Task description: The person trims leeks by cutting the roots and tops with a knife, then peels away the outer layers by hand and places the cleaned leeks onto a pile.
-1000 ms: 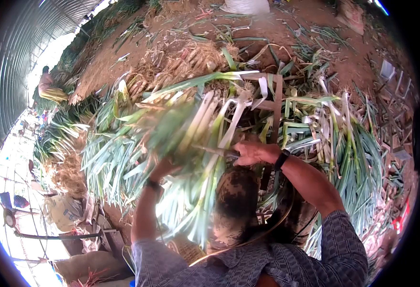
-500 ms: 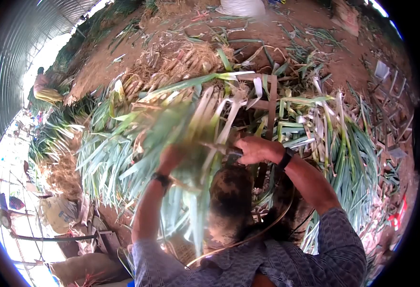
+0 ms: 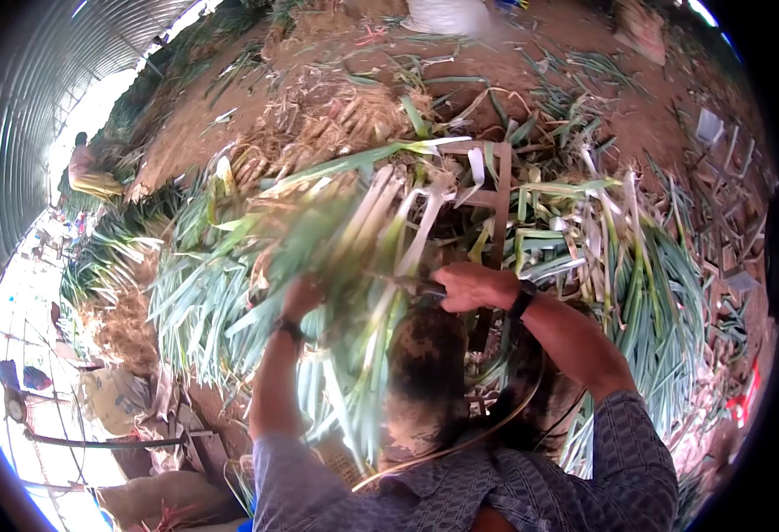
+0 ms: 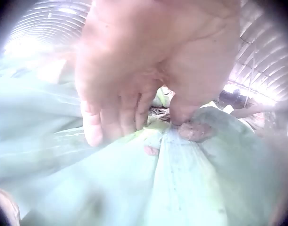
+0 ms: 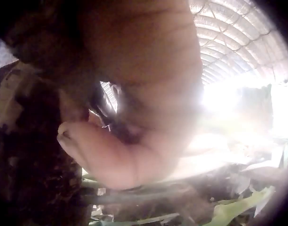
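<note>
Blurred leek leaves (image 3: pixel 318 230) cover part of my left hand (image 3: pixel 302 298) in the head view. In the left wrist view its fingers (image 4: pixel 127 110) bend down over wide green leek leaves (image 4: pixel 186 174), with the thumb against them. My right hand (image 3: pixel 475 287) grips the dark handle of a knife (image 3: pixel 418 285), whose blade points left toward the leaves. Its curled fingers fill much of the right wrist view, where the blade does not show clearly. Pale leek stalks (image 3: pixel 425 226) with roots lie just beyond the knife.
A wooden frame (image 3: pixel 502 195) stands beyond my right hand. More leeks (image 3: pixel 660 301) lie in a heap at the right, and rooted leeks (image 3: pixel 336 124) are piled ahead. A white sack (image 3: pixel 447 16) sits farther off. Another person (image 3: pixel 88 168) is at the far left.
My left hand rose toward the knife half a second ago and is now back to the left and lower. The leaves near it shifted. My right hand stays almost in place with the knife.
</note>
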Available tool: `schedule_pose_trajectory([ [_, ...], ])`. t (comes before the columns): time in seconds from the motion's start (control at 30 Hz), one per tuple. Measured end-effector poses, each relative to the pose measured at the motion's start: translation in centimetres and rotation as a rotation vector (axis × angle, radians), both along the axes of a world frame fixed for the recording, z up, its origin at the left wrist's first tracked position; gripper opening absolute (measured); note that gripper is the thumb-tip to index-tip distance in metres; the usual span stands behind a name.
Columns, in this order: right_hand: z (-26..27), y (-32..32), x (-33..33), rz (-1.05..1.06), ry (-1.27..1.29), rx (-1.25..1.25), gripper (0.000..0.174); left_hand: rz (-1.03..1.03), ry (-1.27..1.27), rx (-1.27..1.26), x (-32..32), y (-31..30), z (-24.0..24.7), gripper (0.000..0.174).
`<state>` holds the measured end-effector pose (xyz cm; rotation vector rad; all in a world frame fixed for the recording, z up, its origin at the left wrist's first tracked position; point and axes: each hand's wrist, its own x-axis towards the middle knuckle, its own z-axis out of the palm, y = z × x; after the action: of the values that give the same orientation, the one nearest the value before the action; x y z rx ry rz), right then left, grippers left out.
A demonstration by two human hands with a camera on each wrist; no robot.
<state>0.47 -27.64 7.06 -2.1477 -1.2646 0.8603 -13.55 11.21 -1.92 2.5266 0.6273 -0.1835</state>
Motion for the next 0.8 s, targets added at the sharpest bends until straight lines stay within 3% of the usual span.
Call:
schedule_pose_trajectory([
  [0.1,0.2,0.8,-0.3,-0.009,-0.094,-0.101,0.019,-0.11,0.05,-0.084,0.9,1.2,-0.4,0.04],
  [0.2,-1.4,0.5,-0.3,0.033,-0.155,-0.01,0.016,-0.177,0.073,-0.024,1.8,-0.5,1.5,0.04],
  [0.27,-1.4,-0.2,0.3,0.026,0.004,0.127,0.015,-0.178,0.049,-0.012,2.5,-2.1,3.1,0.04],
  [0.33,-0.9,-0.4,0.1,0.044,-0.019,0.117,0.017,-0.157,-0.015,-0.096,2.6,-3.3,3.6,0.041],
  [0.4,0.1,0.2,-0.5,0.094,-0.226,-0.029,0.018,-0.131,-0.018,-0.174,2.4,-3.7,4.6,0.04],
  [0.47,-0.9,-0.3,0.2,0.045,0.011,0.133,0.02,-0.143,-0.018,-0.202,2.6,-3.5,4.6,0.04],
  [0.53,-2.0,-0.4,0.4,0.072,-0.06,0.233,0.02,-0.169,-0.003,-0.201,2.9,-3.9,4.5,0.04],
  [0.57,-2.4,-0.3,0.4,0.124,-0.254,0.251,0.019,-0.175,0.009,-0.205,3.0,-4.2,4.7,0.041],
  [0.63,-2.3,-0.3,0.4,0.127,-0.376,0.16,0.017,-0.183,-0.022,-0.263,3.7,-4.7,4.4,0.043],
  [0.7,1.4,0.3,-0.6,0.022,-0.221,-0.05,0.018,-0.25,-0.187,-0.384,4.1,-4.0,1.4,0.046],
  [0.8,2.4,0.2,-0.7,0.064,-0.336,-0.147,0.024,-0.245,-0.308,-0.39,5.1,-2.9,-0.3,0.048],
])
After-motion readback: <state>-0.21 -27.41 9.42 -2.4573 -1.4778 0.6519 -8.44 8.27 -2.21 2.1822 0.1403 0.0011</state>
